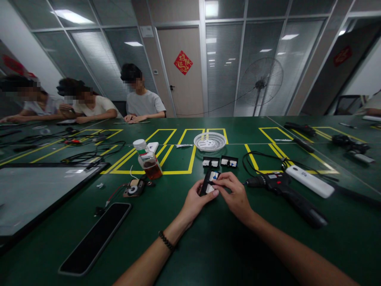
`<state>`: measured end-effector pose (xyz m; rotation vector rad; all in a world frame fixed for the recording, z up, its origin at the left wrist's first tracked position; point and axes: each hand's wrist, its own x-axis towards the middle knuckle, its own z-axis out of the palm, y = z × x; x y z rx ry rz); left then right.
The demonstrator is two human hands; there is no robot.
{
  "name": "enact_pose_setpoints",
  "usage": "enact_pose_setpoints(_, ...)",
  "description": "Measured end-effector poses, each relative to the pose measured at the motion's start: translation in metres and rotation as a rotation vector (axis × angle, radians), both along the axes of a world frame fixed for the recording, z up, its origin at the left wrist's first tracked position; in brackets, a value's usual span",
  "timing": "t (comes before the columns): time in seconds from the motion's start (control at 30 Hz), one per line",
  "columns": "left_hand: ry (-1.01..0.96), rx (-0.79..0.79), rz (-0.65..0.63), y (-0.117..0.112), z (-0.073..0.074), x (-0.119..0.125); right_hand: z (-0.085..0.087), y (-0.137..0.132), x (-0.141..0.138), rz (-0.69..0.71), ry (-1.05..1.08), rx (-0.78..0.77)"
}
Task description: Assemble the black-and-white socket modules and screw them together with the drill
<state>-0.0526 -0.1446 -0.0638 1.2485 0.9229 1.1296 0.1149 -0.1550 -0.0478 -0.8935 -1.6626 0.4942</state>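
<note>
My left hand (195, 198) is closed around a small black holder with white blocks (210, 183), tilted above the green table. One block carries a blue mark. Fingers of my right hand (233, 192) are pinched at the holder's right side, on its white blocks; exactly what the fingertips grip is too small to make out. Just beyond my hands, a similar black holder (210, 162) and another one (229, 161) lie side by side, each with two white blocks. To the right of my right hand lies a black power drill (281, 184), its tip pointing towards it.
Beyond the holders sits a white plastic basket (210, 142). A bottle of brown liquid (148, 161), a small motor-like part (134, 188) and a phone (97, 238) are on the left. A white power strip (309, 181) lies past the drill. Several people (143, 101) sit across the table.
</note>
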Motion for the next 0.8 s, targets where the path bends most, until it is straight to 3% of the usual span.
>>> enact_pose_setpoints(0.3, -0.129, -0.046, -0.016, -0.006, 0.005, 0.006, -0.004, -0.004, -0.006, -0.054, 0.018, 0.051)
enact_pose_setpoints(0.5, -0.291, -0.192, -0.088, -0.007, 0.015, 0.006, -0.001, -0.007, -0.007, -0.042, 0.023, 0.034)
enact_pose_setpoints(0.8, -0.273, -0.262, -0.052, 0.006, 0.018, 0.009, 0.004, 0.0, 0.003, -0.025, -0.05, -0.01)
